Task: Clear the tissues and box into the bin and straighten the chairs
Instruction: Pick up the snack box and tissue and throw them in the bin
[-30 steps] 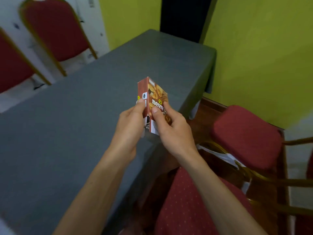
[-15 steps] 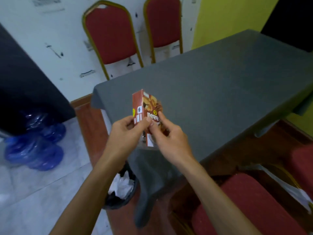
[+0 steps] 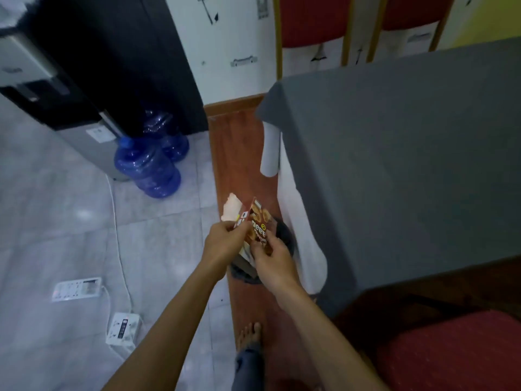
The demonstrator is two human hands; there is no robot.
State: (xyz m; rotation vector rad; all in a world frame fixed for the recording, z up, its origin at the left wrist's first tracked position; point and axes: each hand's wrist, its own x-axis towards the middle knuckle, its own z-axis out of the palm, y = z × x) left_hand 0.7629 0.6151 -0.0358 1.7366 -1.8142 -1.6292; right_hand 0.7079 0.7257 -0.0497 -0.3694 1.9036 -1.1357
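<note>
A brown and red snack box (image 3: pixel 258 221) is held by both hands above a dark round bin (image 3: pixel 284 235) on the floor by the table corner. My left hand (image 3: pixel 224 244) grips the box's left edge and my right hand (image 3: pixel 272 261) grips its lower right face. A white crumpled tissue (image 3: pixel 231 210) shows just behind the box's upper left; whether a hand holds it is unclear. The bin is largely hidden by the hands and box. Red chairs with gold frames stand at the far wall (image 3: pixel 310 21) and at the near right (image 3: pixel 456 351).
The grey-clothed table (image 3: pixel 408 165) fills the right side, its white underlay hanging at the corner. Blue water bottles (image 3: pixel 149 167) and a dark dispenser (image 3: pixel 93 66) stand at left. Power strips (image 3: pixel 76 289) with a cable lie on the tiled floor. My bare foot (image 3: pixel 249 334) is below.
The view has swung left and down from the table top to the floor. Both hands carried the box off the table to above the bin, and a tissue now shows behind it.
</note>
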